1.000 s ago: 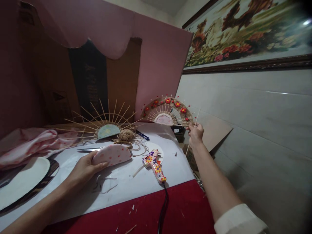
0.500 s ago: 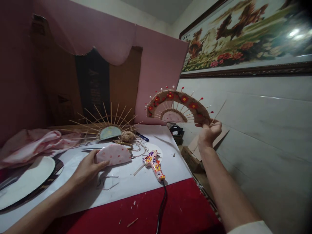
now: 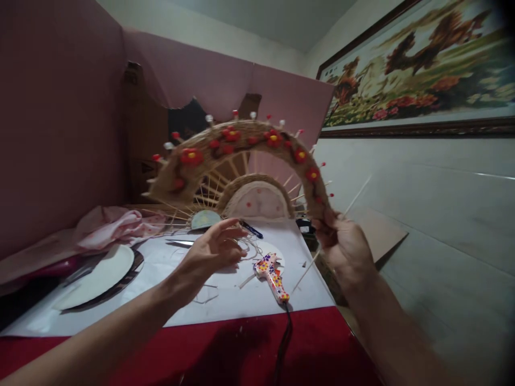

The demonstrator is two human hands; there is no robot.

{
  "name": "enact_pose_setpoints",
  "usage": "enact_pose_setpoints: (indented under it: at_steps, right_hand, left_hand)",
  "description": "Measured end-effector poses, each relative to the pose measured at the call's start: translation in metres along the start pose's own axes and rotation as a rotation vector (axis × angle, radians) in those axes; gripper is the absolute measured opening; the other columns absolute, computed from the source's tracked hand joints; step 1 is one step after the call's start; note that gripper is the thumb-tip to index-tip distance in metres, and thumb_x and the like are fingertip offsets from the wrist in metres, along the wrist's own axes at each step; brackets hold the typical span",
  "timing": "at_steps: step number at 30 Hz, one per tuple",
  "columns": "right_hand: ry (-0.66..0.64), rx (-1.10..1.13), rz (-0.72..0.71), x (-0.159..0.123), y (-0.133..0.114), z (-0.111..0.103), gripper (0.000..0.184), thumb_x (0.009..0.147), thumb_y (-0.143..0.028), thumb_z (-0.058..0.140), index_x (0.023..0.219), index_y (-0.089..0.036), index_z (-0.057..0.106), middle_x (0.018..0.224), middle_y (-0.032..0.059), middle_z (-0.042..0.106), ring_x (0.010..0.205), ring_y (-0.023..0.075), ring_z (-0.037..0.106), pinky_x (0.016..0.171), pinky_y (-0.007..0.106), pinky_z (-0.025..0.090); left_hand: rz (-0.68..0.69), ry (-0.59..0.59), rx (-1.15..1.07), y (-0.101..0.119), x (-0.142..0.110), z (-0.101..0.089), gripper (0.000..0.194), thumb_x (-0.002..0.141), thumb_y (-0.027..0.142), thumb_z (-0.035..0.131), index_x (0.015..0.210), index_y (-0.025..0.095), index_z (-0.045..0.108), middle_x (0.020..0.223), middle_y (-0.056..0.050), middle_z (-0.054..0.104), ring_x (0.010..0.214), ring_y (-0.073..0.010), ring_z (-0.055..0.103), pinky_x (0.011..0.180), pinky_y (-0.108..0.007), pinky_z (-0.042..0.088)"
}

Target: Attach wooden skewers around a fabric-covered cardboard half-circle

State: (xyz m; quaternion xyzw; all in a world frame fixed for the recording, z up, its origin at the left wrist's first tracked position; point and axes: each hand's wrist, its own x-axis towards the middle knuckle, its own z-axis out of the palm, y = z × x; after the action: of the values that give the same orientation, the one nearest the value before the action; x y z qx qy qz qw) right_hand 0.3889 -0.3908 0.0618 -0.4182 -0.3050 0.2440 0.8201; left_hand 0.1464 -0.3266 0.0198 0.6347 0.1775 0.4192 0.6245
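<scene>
My right hand (image 3: pixel 348 244) grips the lower right end of a decorative fan (image 3: pixel 251 128), raised above the table and tilted. Twine covers its arched band, which carries red flowers and a rim of red and white beads. Thin sticks run inward to a pink dotted half-circle (image 3: pixel 257 202). One loose-ended thin stick (image 3: pixel 358 195) passes through the right hand. Below the fan's centre, my left hand (image 3: pixel 219 246) is empty, fingers bent and apart. Behind it lie scissors (image 3: pixel 179 243) and loose twine. A floral glue gun (image 3: pixel 273 276) lies between the hands.
Left on the table are a pink dotted cloth (image 3: pixel 124 228) and a white half-disc (image 3: pixel 98 279). A pale green half-circle (image 3: pixel 205 219) with sticks stands behind the fan. A blue pen-like tool (image 3: pixel 252 229) lies near the far edge. The glue gun's cord (image 3: pixel 285 338) crosses the red cloth.
The fan has come nearer and left in my right hand. My left hand has let go of the loose pink dotted half-circle and moved right; that piece is no longer distinctly visible.
</scene>
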Motion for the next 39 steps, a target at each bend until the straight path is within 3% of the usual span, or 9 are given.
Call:
enact_pose_setpoints:
  at_steps: [2, 5, 7, 10, 12, 16, 24, 33, 39]
  right_hand:
    - [-0.062, 0.006, 0.096, -0.019, 0.004, 0.014, 0.018, 0.063, -0.019, 0.069, 0.071, -0.017, 0.053, 0.057, -0.0034, 0.058, 0.041, 0.0075, 0.053, 0.03, 0.014, 0.022]
    - [-0.118, 0.056, 0.172, -0.049, 0.01, 0.028, 0.024, 0.063, -0.028, 0.073, 0.076, -0.018, 0.056, 0.063, -0.0023, 0.06, 0.043, 0.0062, 0.05, 0.03, 0.014, 0.017]
    - [-0.189, 0.064, 0.251, -0.069, 0.015, 0.033, 0.027, 0.065, -0.035, 0.074, 0.078, -0.017, 0.059, 0.068, -0.0005, 0.06, 0.046, 0.0052, 0.047, 0.033, 0.014, 0.02]
    - [-0.305, 0.057, 0.354, -0.094, 0.023, 0.039, 0.03, 0.064, -0.035, 0.076, 0.081, -0.016, 0.062, 0.062, -0.0029, 0.054, 0.042, 0.0023, 0.033, 0.035, 0.015, 0.016]
    - [-0.326, 0.072, 0.343, -0.103, 0.029, 0.043, 0.026, 0.065, -0.035, 0.075, 0.074, -0.015, 0.061, 0.056, -0.0043, 0.05, 0.041, 0.0022, 0.028, 0.036, 0.016, 0.013]
    - [-0.291, 0.047, 0.249, -0.107, 0.038, 0.053, 0.029, 0.068, -0.034, 0.072, 0.058, -0.014, 0.055, 0.051, -0.0033, 0.05, 0.041, 0.0032, 0.03, 0.036, 0.018, 0.015]
    - [-0.271, 0.084, 0.305, -0.109, 0.038, 0.059, 0.025, 0.068, -0.032, 0.07, 0.06, -0.015, 0.055, 0.047, -0.0051, 0.049, 0.036, 0.0019, 0.025, 0.035, 0.017, 0.013]
    - [-0.275, 0.148, 0.342, -0.101, 0.033, 0.062, 0.025, 0.067, -0.03, 0.07, 0.058, -0.015, 0.053, 0.045, -0.0058, 0.048, 0.034, 0.001, 0.022, 0.034, 0.017, 0.01]
    - [-0.275, 0.162, 0.333, -0.101, 0.03, 0.059, 0.023, 0.067, -0.03, 0.071, 0.06, -0.015, 0.054, 0.044, -0.0061, 0.048, 0.033, 0.0009, 0.023, 0.034, 0.017, 0.01]
  left_hand:
    - [-0.015, -0.016, -0.145, 0.007, -0.002, 0.013, 0.032, 0.073, 0.039, 0.065, 0.094, 0.014, 0.067, 0.1, -0.014, 0.068, 0.08, -0.0218, 0.064, 0.065, -0.031, 0.05]
    - [0.031, 0.149, -0.34, 0.012, -0.006, 0.024, 0.016, 0.077, 0.031, 0.063, 0.083, 0.017, 0.068, 0.081, -0.005, 0.071, 0.07, -0.0174, 0.065, 0.064, -0.028, 0.051]
    - [0.081, 0.245, -0.437, 0.013, -0.01, 0.026, 0.008, 0.075, 0.022, 0.066, 0.082, 0.019, 0.067, 0.078, -0.001, 0.071, 0.067, -0.0163, 0.066, 0.065, -0.028, 0.052]
    - [0.06, 0.25, -0.502, 0.01, -0.016, 0.022, 0.005, 0.076, 0.018, 0.064, 0.077, 0.016, 0.068, 0.074, -0.001, 0.071, 0.067, -0.0164, 0.067, 0.067, -0.028, 0.055]
    - [0.018, 0.213, -0.528, 0.006, -0.021, 0.019, 0.008, 0.078, 0.019, 0.062, 0.077, 0.015, 0.069, 0.074, -0.003, 0.072, 0.067, -0.0161, 0.067, 0.067, -0.026, 0.055]
    - [-0.013, 0.176, -0.584, -0.002, -0.028, 0.014, 0.01, 0.079, 0.017, 0.06, 0.077, 0.016, 0.07, 0.075, -0.002, 0.072, 0.069, -0.0153, 0.067, 0.069, -0.025, 0.056]
    - [0.024, 0.23, -0.593, -0.005, -0.029, 0.011, 0.007, 0.076, 0.016, 0.064, 0.078, 0.018, 0.07, 0.076, -0.001, 0.072, 0.069, -0.0143, 0.067, 0.07, -0.025, 0.056]
    - [-0.04, 0.272, -0.576, 0.002, -0.025, 0.013, 0.003, 0.073, 0.017, 0.066, 0.07, 0.017, 0.067, 0.073, -0.001, 0.073, 0.068, -0.0146, 0.068, 0.067, -0.023, 0.056]
    - [-0.045, 0.215, -0.582, 0.004, -0.024, 0.015, 0.007, 0.076, 0.016, 0.063, 0.07, 0.017, 0.067, 0.074, -0.002, 0.073, 0.068, -0.0144, 0.068, 0.069, -0.023, 0.056]
